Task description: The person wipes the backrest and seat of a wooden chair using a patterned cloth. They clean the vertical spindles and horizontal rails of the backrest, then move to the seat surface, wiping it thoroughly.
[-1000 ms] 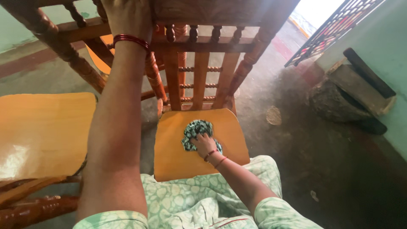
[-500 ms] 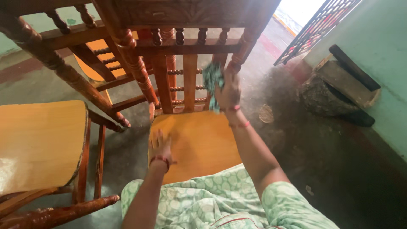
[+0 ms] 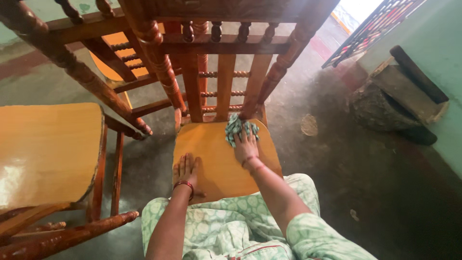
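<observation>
Where fingers press, cloth [image 3: 239,128] half-hidden

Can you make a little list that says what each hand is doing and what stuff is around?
Left hand: left hand lies flat, palm down, on the orange wooden chair seat
Right hand: right hand presses on a crumpled green patterned cloth at the back of the seat
Chair back: carved dark wooden chair back with slats rises behind the cloth
Beside: second orange wooden seat to the left
Floor: dark grey floor
Far right: wooden log block by the green wall
</observation>
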